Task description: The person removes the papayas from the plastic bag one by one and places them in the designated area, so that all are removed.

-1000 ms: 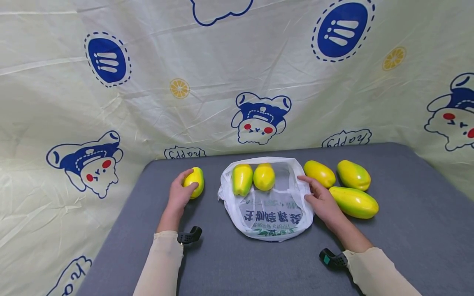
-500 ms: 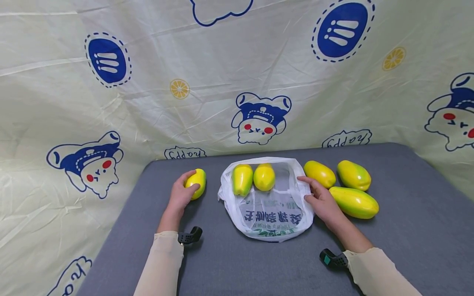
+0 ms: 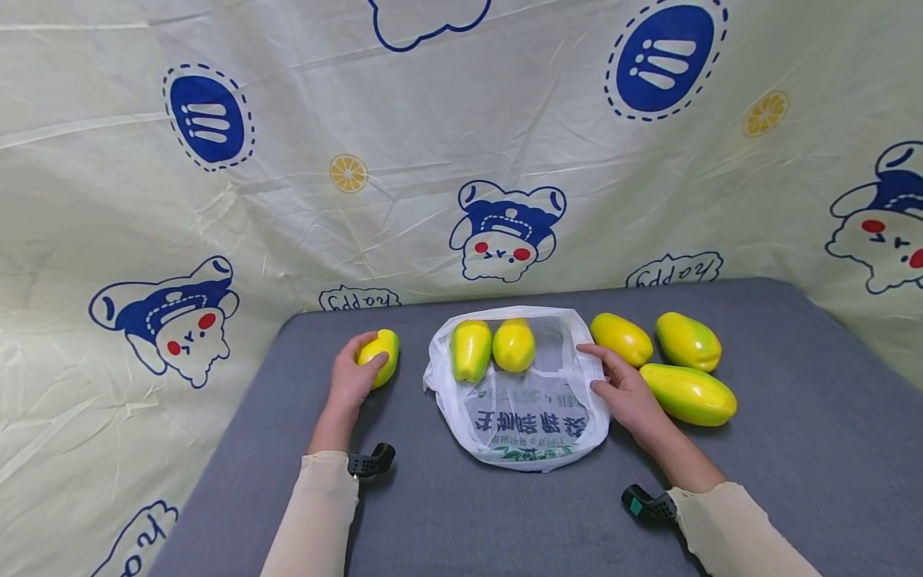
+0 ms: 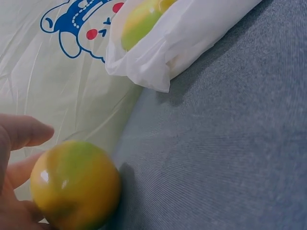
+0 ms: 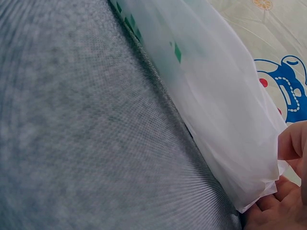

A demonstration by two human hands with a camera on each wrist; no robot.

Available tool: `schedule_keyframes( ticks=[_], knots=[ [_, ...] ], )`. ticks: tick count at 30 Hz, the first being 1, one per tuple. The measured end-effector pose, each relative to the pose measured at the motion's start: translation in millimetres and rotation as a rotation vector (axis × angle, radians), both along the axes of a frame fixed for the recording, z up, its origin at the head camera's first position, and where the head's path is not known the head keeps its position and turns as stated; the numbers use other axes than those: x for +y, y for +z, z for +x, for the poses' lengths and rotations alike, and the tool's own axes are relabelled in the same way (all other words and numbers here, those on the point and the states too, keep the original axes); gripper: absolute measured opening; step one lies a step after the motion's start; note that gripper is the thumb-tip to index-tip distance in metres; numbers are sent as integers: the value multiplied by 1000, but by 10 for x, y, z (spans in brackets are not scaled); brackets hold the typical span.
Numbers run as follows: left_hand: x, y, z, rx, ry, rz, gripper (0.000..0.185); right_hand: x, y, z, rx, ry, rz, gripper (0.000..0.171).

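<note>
**Left hand (image 3: 351,379) round a fruit (image 3: 382,359); right hand (image 3: 629,397) pinching the bag (image 3: 534,401)**

Head view: Left hand curved about the fruit, thumb on the near side, fingers reaching over the far side; the fruit sits in the opening between them, showing on the hand's right. Whether it bears on the grey table (image 3: 469,529) or is slightly raised, I cannot tell. White bag just right of that fruit, apart from it, mouth facing us. Inside, toward the back left: one inner fruit (image 3: 472,353) and a second inner fruit (image 3: 514,346) side by side. Right hand at the bag's right rim. Beyond this hand, closely grouped: a back fruit (image 3: 622,339), a far-right fruit (image 3: 688,342), a long fruit (image 3: 688,394) nearest us. Black band on each wrist, pale sleeves. Printed sheet (image 3: 288,216) behind.

Left wrist view: Fruit lies against the hand at lower left, digits beside and behind it. One fingertip stands just clear of its skin. Bag well apart, above.

Right wrist view: Rim of the bag caught between thumb and fingers, palm partly out of frame; bag slants up and away from the hand, along the table.
</note>
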State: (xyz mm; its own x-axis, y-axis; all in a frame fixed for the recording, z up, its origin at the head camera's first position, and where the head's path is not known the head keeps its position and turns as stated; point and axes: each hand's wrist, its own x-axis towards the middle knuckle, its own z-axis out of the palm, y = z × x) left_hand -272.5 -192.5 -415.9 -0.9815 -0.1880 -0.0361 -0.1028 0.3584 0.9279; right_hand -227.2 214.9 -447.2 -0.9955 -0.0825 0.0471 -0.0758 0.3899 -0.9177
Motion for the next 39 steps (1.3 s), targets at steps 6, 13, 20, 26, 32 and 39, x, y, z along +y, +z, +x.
schedule_keyframes(
  ticks=[6,13,20,26,32,39],
  knots=[
    [25,49,14,46,73,-38,47,-1,0,-3,1,3,7,55],
    [105,104,43,203,128,-152,41,-1,0,4,-9,3,29,55],
    [320,201,97,406,70,-215,34,-3,16,2,-17,2,28,55],
    [540,164,153,488,-61,-239,33,-5,14,4,-15,2,47,55],
    [783,76,204,448,-195,-293,34,-1,14,6,-2,3,58,54],
    [938,25,245,407,-328,-352,51,1,3,4,5,2,75,53]
  ],
)
